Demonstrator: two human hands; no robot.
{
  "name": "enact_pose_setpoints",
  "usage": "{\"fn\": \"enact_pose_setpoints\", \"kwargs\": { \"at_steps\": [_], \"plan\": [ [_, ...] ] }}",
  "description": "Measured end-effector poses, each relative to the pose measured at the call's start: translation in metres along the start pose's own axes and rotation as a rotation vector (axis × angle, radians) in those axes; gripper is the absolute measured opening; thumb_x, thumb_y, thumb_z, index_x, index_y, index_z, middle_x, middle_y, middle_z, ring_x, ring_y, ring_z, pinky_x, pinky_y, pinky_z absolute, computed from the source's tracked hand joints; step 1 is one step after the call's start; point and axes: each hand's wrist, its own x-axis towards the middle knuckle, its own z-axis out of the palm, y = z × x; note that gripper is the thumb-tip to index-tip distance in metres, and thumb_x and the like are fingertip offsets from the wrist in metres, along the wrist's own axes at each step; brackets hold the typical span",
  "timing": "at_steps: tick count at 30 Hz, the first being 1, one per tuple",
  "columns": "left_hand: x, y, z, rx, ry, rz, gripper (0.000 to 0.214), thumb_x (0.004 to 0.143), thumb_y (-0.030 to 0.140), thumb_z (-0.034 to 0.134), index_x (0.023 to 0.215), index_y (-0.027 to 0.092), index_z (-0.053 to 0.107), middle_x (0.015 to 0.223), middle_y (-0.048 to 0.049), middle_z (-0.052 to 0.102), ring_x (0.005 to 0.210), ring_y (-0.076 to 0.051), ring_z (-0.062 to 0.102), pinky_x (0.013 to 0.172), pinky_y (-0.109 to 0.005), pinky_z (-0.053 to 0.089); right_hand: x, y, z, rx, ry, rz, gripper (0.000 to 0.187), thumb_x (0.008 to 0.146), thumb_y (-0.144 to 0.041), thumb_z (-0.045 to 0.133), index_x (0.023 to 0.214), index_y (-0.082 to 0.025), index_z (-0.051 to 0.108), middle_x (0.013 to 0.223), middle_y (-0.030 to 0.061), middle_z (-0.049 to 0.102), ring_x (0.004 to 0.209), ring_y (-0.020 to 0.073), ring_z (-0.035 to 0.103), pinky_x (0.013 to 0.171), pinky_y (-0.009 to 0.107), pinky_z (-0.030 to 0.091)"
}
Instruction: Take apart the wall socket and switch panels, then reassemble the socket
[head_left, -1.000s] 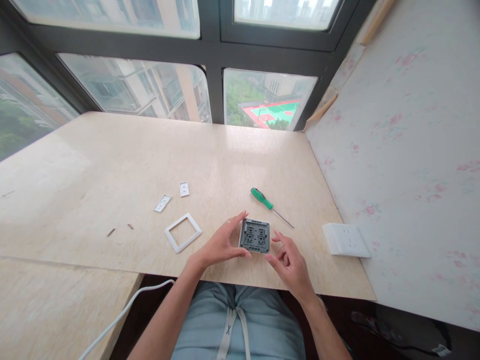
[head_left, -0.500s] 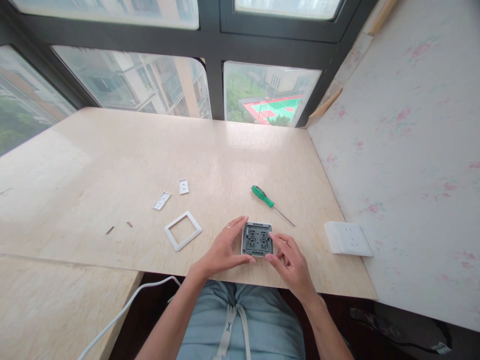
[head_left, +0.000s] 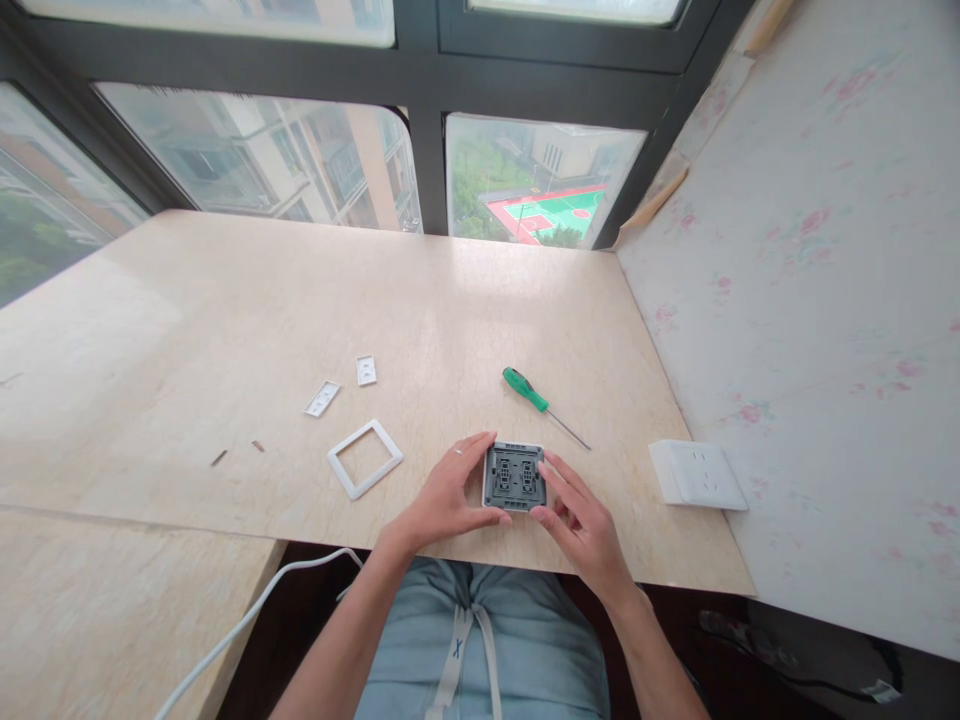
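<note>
A wall switch module [head_left: 515, 478], dark grey inside with a pale rim, sits between my hands near the counter's front edge. My left hand [head_left: 450, 495] grips its left side, thumb at the bottom corner and fingers at the top corner. On the right side, my right hand [head_left: 579, 520] holds it with thumb and fingertips. Behind the module lies a screwdriver [head_left: 526, 390] with a green handle, its shaft pointing to the right. A white frame [head_left: 343, 481] rests left of my left hand. Farther back are two small white switch covers [head_left: 322, 399], [head_left: 366, 370].
Two thin dark slivers [head_left: 218, 458], [head_left: 258, 446] lie on the left of the beige counter [head_left: 450, 320]. A white wall socket [head_left: 705, 474] sits at the right by the papered wall. A white cable [head_left: 255, 610] hangs at the front left. Windows close off the back.
My hands and the switch module stay almost still; the right fingers shift slightly on its edge. The whole view has tilted a little.
</note>
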Motion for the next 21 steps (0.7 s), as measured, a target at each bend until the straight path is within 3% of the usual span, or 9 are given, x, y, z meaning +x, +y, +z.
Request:
{"fn": "enact_pose_setpoints", "kwargs": {
  "at_steps": [10,14,21],
  "plan": [
    [0.0005,0.0,-0.0005,0.01,-0.001,0.0,0.095,0.072,0.059,0.078,0.149,0.023,0.035,0.149,-0.0147,0.044,0.138,-0.031,0.042,0.114,-0.05,0.036,0.0,0.0016,0.0011,-0.064,0.01,-0.067,0.049,0.093,-0.028,0.064,0.141,-0.026,0.055,0.148,0.0121,0.048,0.115,0.0245,0.064,0.071,0.029,0.058],
    [0.0005,0.0024,-0.0012,0.014,-0.013,-0.03,0.098,0.07,0.062,0.078,0.149,0.023,0.036,0.15,-0.0144,0.043,0.138,-0.031,0.042,0.115,-0.05,0.036,-0.0013,0.0024,0.0021,-0.056,0.01,-0.05,0.049,0.093,-0.029,0.064,0.141,-0.025,0.055,0.148,0.0127,0.048,0.111,0.0236,0.066,0.071,0.029,0.058],
    [-0.0005,0.0036,0.0011,0.03,0.012,-0.052,0.084,0.08,0.061,0.07,0.147,0.022,0.039,0.149,-0.0127,0.045,0.138,-0.029,0.043,0.115,-0.048,0.037,-0.0022,0.0046,0.0024,-0.024,0.007,-0.035,0.049,0.092,-0.025,0.065,0.14,-0.027,0.055,0.149,0.0099,0.047,0.099,0.0188,0.068,0.071,0.028,0.058]
  ]
}}
